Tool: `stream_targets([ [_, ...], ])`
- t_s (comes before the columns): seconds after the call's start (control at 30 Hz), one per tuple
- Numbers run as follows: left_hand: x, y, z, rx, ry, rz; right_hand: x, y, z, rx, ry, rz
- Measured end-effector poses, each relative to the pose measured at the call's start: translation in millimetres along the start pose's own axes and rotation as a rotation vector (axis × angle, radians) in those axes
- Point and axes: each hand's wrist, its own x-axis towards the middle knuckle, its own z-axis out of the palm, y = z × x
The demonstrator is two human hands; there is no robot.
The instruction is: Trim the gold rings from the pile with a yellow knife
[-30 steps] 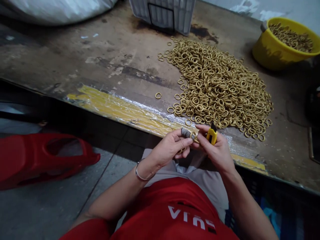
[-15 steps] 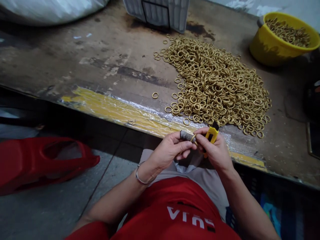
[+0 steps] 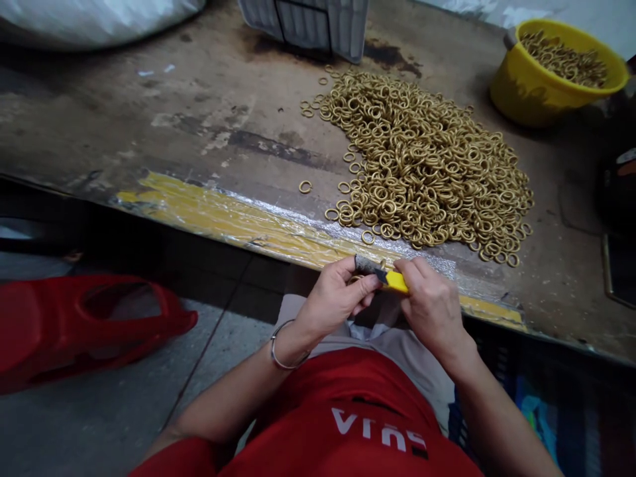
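Observation:
My left hand is closed in a pinch, with a gold-coloured ring partly showing at its fingertips. A rough grey sleeve appears to cover its index finger. In my right hand is a yellow utility knife, gripped with the fingers wrapped around it. The knife's dark blade end points left and meets the left fingertips at the ring, partly hiding it. Beyond both hands, a large heap of gold rings lies on the worn table.
A yellow bucket of similar rings stands at the back right. A grey ribbed crate and a white sack sit at the back. One ring lies apart. Yellow tape lines the front edge; a red stool is at left.
My right hand has turned the utility knife from upright to pointing left, bringing its blade end against the ring. The left hand stays nearly in place. The view has shifted slightly.

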Motion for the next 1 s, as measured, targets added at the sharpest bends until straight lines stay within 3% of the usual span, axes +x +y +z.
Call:
stream_targets([
  [0.2, -1, 1, -3.5, 0.236, 0.0, 0.206, 5, -2, -1, -0.065, -0.031, 0.003],
  [0.33, 1, 3, -4.8, 0.256, 0.025, 0.279, 16, -4, 0, -0.116, -0.119, 0.077],
  [0.4, -3, 5, -6.5, 0.243, 0.025, 0.285, 23, 3, 1, -0.132, -0.154, 0.176],
  [0.5, -15, 8, -11.6, 0.218, -0.023, 0.274, 31, 22, 0, -0.077, -0.164, 0.452],
  [0.53, -18, 8, -13.6, 0.189, -0.051, 0.254, 31, 27, 0, 0.023, -0.135, 0.496],
  [0.6, -20, 4, -16.7, 0.087, -0.095, 0.193, 28, 29, -1, 0.416, -0.116, 0.432],
  [0.7, -16, -3, -17.7, -0.053, -0.118, 0.145, 20, 10, 2, 1.11, -0.311, 0.298],
  [0.8, -12, -7, -17.0, -0.043, -0.131, 0.172, 14, -11, 9, 1.568, -0.363, 0.445],
  [0.9, -14, -10, -18.7, 0.015, -0.099, 0.134, 12, -15, 12, 1.668, -0.249, 0.577],
  [1.0, -15, -11, -22.9, -0.014, -0.007, 0.062, 12, -7, 7, 1.517, -0.147, 0.544],
])
